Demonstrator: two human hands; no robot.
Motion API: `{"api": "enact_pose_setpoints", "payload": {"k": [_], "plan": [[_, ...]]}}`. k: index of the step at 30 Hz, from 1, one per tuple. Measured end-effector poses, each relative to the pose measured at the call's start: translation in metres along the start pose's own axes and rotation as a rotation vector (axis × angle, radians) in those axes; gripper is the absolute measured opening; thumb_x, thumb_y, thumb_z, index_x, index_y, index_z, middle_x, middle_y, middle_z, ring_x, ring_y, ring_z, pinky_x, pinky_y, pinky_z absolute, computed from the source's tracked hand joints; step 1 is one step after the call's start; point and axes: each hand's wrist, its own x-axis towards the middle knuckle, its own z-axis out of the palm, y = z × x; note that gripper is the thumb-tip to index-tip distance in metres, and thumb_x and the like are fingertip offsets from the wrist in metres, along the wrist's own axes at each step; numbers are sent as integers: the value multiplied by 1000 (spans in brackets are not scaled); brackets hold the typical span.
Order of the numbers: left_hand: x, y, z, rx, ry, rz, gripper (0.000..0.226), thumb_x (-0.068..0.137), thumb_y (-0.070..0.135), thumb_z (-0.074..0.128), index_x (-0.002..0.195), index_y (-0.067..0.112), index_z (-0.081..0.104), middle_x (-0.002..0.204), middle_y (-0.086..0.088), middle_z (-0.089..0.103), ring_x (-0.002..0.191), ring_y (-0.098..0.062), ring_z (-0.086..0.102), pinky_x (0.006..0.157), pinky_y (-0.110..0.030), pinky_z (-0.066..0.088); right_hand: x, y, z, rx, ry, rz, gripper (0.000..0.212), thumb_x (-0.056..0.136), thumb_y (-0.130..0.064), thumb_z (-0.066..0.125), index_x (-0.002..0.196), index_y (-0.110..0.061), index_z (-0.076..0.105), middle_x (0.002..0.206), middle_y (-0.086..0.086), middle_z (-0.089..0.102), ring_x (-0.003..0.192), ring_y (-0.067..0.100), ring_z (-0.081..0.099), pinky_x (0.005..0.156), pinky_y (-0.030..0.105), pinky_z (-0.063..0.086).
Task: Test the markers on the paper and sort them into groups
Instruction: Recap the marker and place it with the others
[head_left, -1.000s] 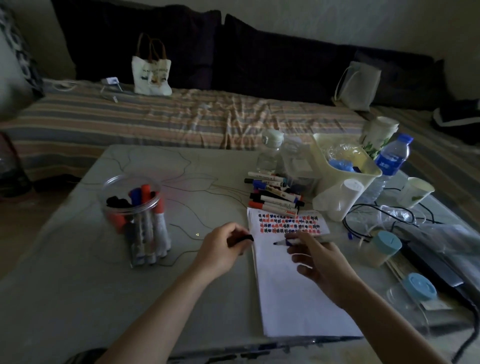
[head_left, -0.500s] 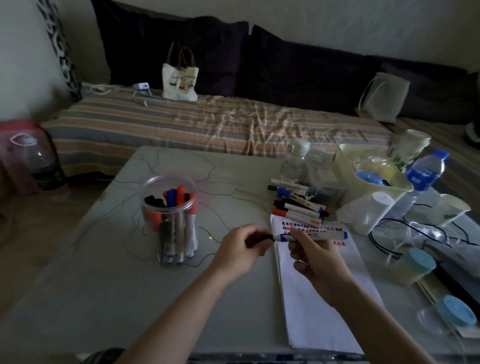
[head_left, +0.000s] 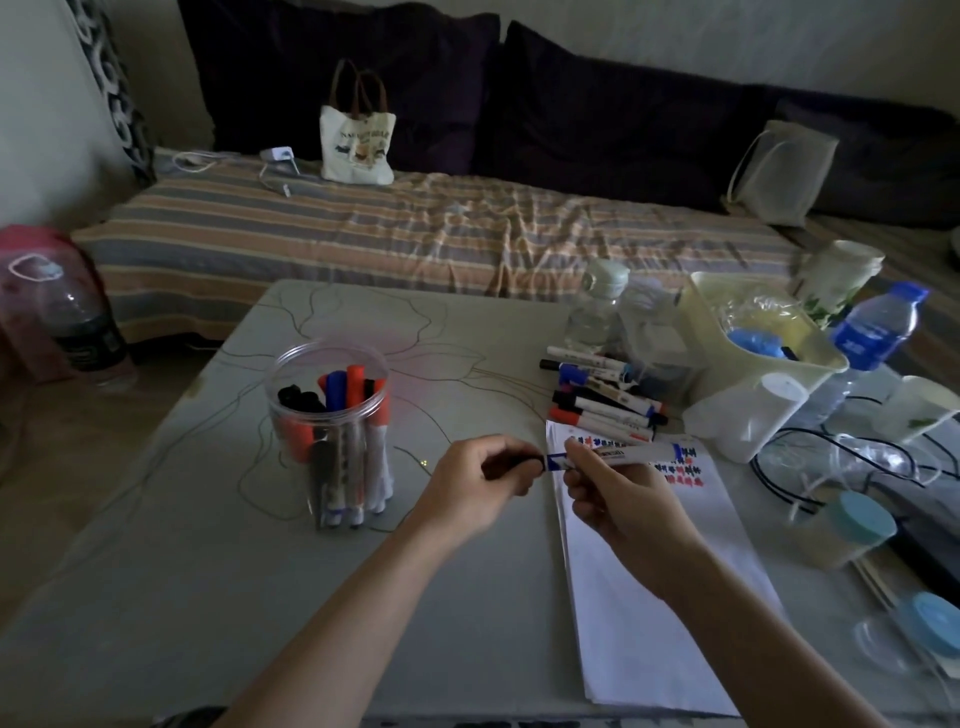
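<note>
My right hand (head_left: 618, 493) holds a white marker with blue ends (head_left: 623, 453) level above the top of the paper pad (head_left: 639, 597). My left hand (head_left: 478, 478) pinches its dark cap (head_left: 530, 461) at the marker's left end. Red and blue test marks (head_left: 680, 470) fill the top of the pad. A clear plastic jar (head_left: 332, 421) holding several markers stands to the left of my hands. A pile of several markers (head_left: 602, 395) lies just beyond the pad.
A yellow bin (head_left: 753, 364), water bottles (head_left: 872, 332), paper cups (head_left: 919, 410), black cables (head_left: 779, 467) and blue-lidded jars (head_left: 852, 525) crowd the table's right side. A striped couch (head_left: 363, 234) with a tote bag (head_left: 356, 140) lies behind the table. A dark bottle (head_left: 78, 322) stands on the floor at left.
My right hand lifted the marker off the paper and turned it level. My left hand brought the cap up to its tip. The view has swung left.
</note>
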Motion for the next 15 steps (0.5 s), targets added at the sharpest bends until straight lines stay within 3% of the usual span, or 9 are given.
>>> {"api": "enact_pose_setpoints", "payload": {"k": [3,11,15], "plan": [[-3,1,1,52,12,25,11,87,15,70,92,24,73,77,-2,73,69,-10,65,78,-32,54,-1,2,-2,3,-26,20,36,70,-33,72,86,-1,69,67,6,64,56,12,56,53,19,49],[1,7,8,71,34,121,14,86,11,69,93,21,75,74,2,72,69,-14,67,71,-26,54,1,6,-5,265,-49,142,25,76,-26,73,86,-5,65,64,5,59,54,10,55,48,18,50],[16,3,9,-18,-7,71,19,86,7,69,91,25,73,78,10,71,72,-5,65,74,-20,50,11,-4,-17,294,-24,160,33,80,-40,74,86,-9,63,66,1,50,52,8,42,46,17,41]]}}
